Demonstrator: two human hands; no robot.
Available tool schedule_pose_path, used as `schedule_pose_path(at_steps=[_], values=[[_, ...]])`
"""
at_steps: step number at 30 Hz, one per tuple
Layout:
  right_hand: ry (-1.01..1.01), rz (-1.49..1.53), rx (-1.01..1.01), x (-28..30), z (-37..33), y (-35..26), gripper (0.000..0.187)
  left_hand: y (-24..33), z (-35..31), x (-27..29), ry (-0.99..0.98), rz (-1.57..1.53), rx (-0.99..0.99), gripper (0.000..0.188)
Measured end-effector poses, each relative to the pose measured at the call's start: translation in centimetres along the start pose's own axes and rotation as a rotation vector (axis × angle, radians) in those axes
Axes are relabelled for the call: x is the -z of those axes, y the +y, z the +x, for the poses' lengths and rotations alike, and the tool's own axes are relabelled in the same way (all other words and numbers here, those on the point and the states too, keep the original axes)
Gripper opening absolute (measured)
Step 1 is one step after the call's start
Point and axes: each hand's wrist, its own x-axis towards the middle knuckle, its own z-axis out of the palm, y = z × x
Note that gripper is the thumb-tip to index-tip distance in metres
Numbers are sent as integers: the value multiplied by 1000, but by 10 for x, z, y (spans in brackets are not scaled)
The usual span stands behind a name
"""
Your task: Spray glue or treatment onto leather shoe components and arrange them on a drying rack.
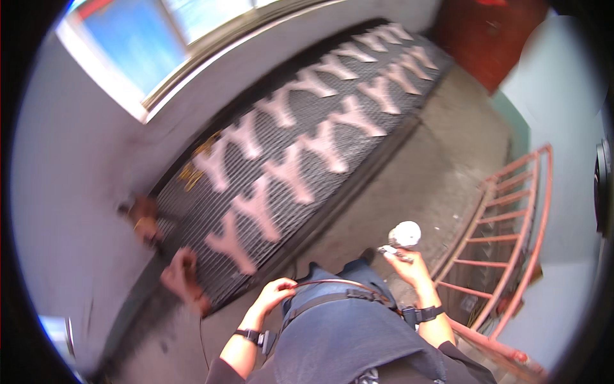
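Note:
In my right hand [411, 267], low at the right, is what looks like a spray gun [395, 252] with metallic parts and a round white cup [405, 233] on top. The fingers are closed round its body; the trigger cannot be made out. My left hand [276, 293] is in front of my waist, fingers curled on a thin reddish-brown hose [326, 281]. The hose runs across my front toward my right side. Beyond both hands, Y-shaped pale pink pieces [256, 208] lie in two rows on a long dark ribbed rack [281, 238], touched by neither hand.
Reddish metal railing [515, 237] rises close on my right. A blurred brown object [146, 221] and a pinkish upright shape [184, 280] are at the rack's near left end. Small yellow things [192, 174] lie by the wall. A red door or panel [489, 38] stands far right.

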Motion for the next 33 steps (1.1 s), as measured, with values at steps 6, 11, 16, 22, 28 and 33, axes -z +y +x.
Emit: schedule_pose_path(at_steps=[6, 11, 16, 22, 28, 33], values=[[142, -120, -96, 124, 21, 44, 46, 96, 137, -102, -204, 81, 36, 21], [285, -71, -171, 203, 32, 63, 35, 158, 207, -172, -342, 187, -9, 20], [487, 90, -268, 233, 62, 96, 35, 205, 279, -214, -468, 270, 142, 18], [498, 110, -339, 279, 101, 119, 35, 272, 408, -275, -616, 391, 193, 19], [734, 239, -635, 360, 175, 116, 30, 384, 554, -357, -786, 518, 44, 20], [840, 223, -485, 435, 246, 98, 30, 471, 630, -385, -754, 475, 57, 25]])
